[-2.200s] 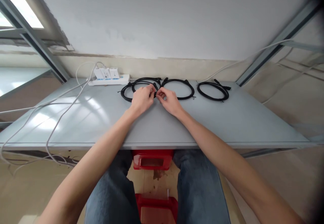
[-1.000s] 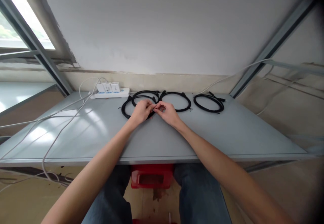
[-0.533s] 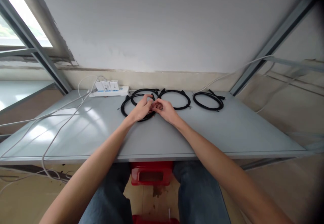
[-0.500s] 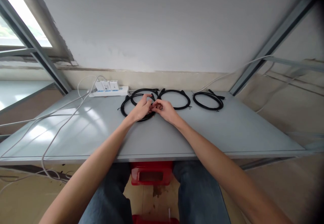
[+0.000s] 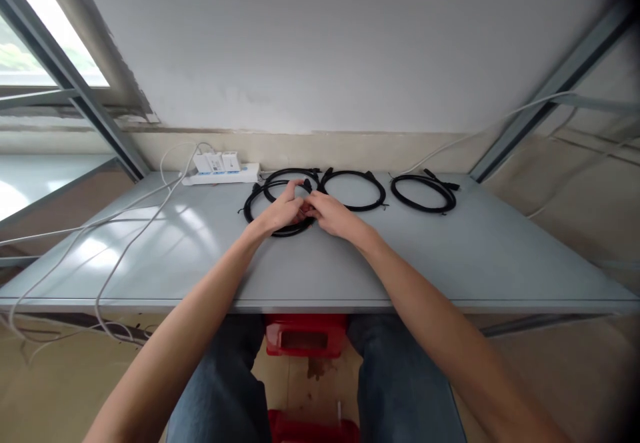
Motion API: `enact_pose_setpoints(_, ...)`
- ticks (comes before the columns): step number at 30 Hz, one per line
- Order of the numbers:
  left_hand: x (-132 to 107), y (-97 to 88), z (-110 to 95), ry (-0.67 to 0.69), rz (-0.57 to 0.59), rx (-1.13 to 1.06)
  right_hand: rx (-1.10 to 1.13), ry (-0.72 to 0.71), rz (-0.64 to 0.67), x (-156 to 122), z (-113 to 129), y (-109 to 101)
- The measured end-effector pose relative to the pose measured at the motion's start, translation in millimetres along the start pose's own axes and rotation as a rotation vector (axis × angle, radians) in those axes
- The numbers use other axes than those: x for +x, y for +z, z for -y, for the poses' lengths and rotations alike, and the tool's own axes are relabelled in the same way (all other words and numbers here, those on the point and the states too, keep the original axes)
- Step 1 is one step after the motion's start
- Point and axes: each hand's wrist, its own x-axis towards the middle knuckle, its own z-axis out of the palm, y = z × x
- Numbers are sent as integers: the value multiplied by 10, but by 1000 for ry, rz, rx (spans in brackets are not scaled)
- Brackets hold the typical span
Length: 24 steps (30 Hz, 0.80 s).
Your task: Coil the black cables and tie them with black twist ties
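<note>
A coiled black cable (image 5: 247,211) lies on the grey table, in front of a second black coil (image 5: 280,173) that it partly overlaps. My left hand (image 5: 285,212) is over the right side of the front coil, its fingers closed on the cable near a black plug end (image 5: 307,184). Right against it, my right hand (image 5: 331,212) is closed with the fingertips pinched together at the same spot. Whatever sits between those fingertips is hidden by both hands. Small tie ends stick out from the coils.
Two more black coils, one just right of my hands (image 5: 383,196) and one farther right (image 5: 425,210), lie toward the wall. A white power strip (image 5: 225,177) with plugged adapters stands at back left. White cords (image 5: 120,256) cross the table's left side. Below is a red stool (image 5: 305,326).
My right hand has turned and closed in against the left, its fingertips now more hidden. The coils lie as before; the view has shifted slightly.
</note>
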Motion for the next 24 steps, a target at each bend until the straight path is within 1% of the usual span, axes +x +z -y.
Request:
enact_pose_setpoints(4,-6,-21,3,4,4,20,-98,-9,29,-24,-25,42)
enact_pose_setpoints(8,-9,-37,-14,-12,6,32,-158,-38,12,-62,2,64)
enact_pose_setpoints(14,-44,-34,-71,11,28,37,-196,-89,8,-144,60,48)
enact_pose_setpoints(17,-53,-37,-62,29,44,47,-173,-109,-19,-165,47,58)
enact_pose_setpoints(19,-52,-38,-51,35,52,40,-119,-103,-26,-164,31,55)
enact_pose_setpoints(24,-71,-25,-93,-13,6,18,52,-56,-69,-121,-7,-13)
